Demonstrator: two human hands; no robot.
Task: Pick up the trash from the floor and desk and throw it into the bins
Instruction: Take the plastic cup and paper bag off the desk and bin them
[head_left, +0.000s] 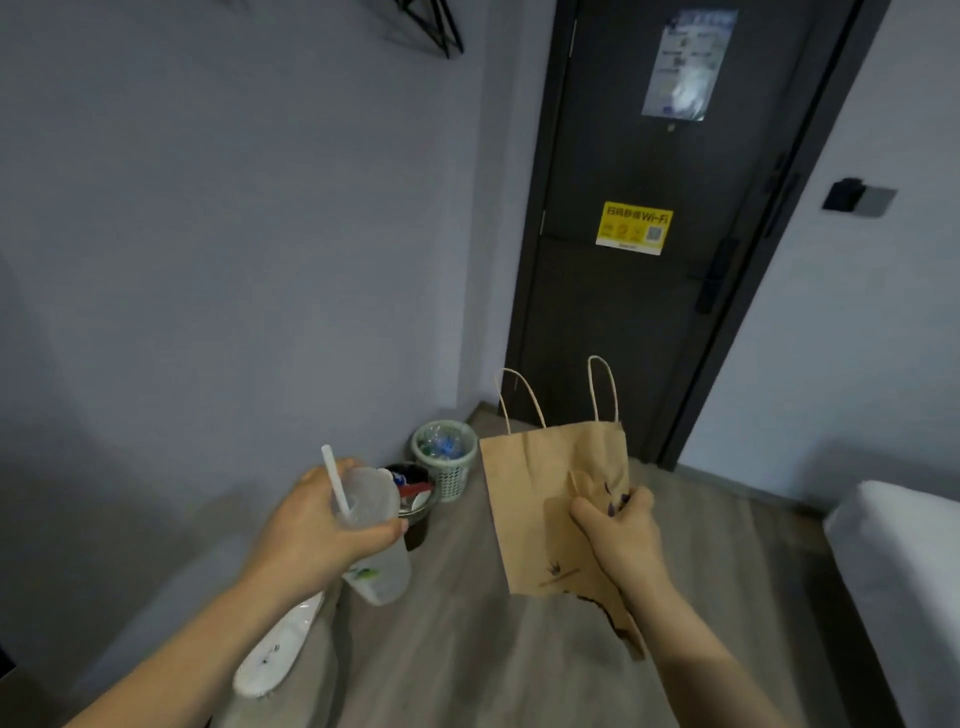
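Nearest on the left, a flat white object (280, 649) (a slipper, perhaps; too blurred to be sure) lies on the floor (467, 665) beneath the left forearm. Just beyond it, the left hand (306, 525) has its grip clamped round a clear plastic cup (376, 551), which is tilted with its white straw (335, 480) poking up. To the right, the right hand (618, 525) has its grip closed on the crumpled side of a brown paper bag (524, 499), held upright in the air with both handles standing free on top.

Both pieces of trash are off the floor and in hand, so I judge the step to be the carry to the bins. These stand farther off by the left wall. A dark bin (415, 535) with rubbish in it sits just behind the cup, and a pale mesh bin (457, 478) holding bottles sits close beside it, farther back.

Next, each hand needs to come over an open rim before its grip lets go. The bag looks wide for either opening and may want crushing first. Beyond stands a dark door (623, 312).
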